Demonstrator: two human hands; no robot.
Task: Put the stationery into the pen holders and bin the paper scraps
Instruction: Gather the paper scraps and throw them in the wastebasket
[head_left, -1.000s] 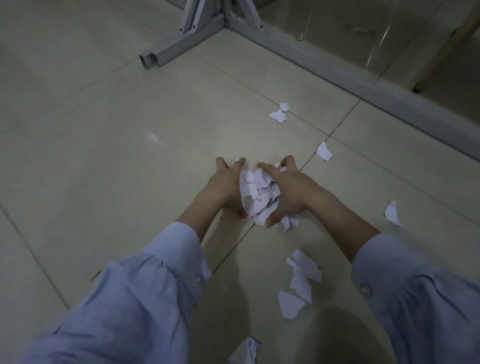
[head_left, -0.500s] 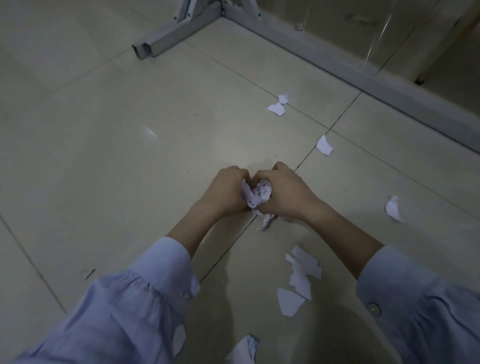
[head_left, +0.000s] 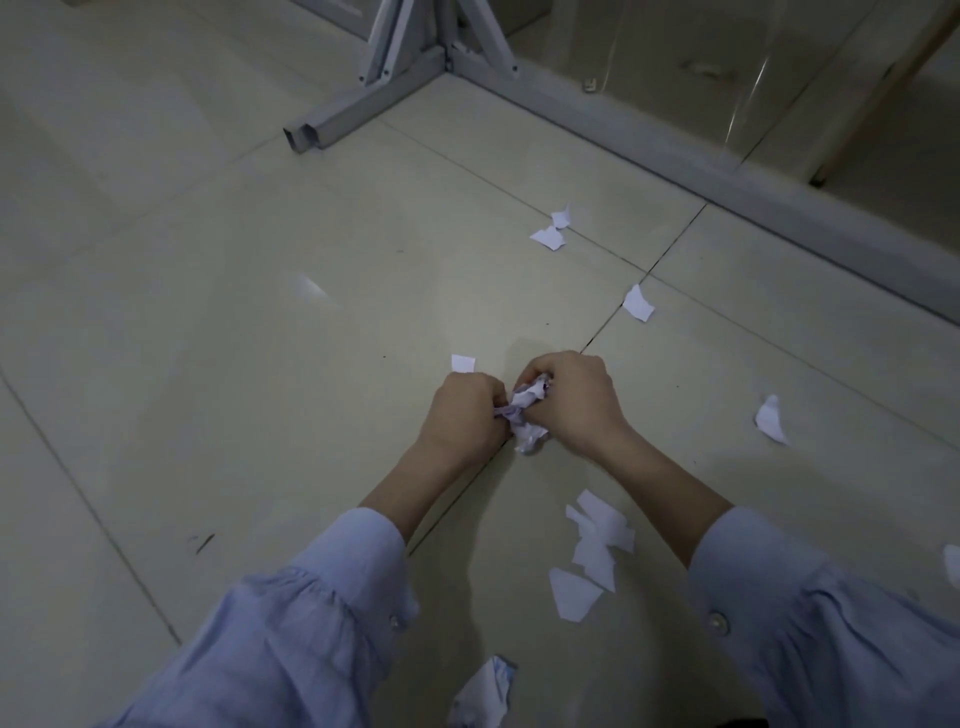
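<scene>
I am squeezing the wad of scraps (head_left: 525, 413) between my left hand (head_left: 464, 413) and right hand (head_left: 574, 402), the fingers (head_left: 540, 366) of both curling tight round it, low over the floor (head_left: 260, 364). The nearest loose scrap (head_left: 463, 362) is lying just beyond my left knuckles, so that hand is the closer one. The bigger cluster (head_left: 597, 543) is lying back beside my right forearm. I am seeing no bin from here.

Crumpled paper scraps (head_left: 527, 410), glossy floor tiles (head_left: 260, 312)
</scene>
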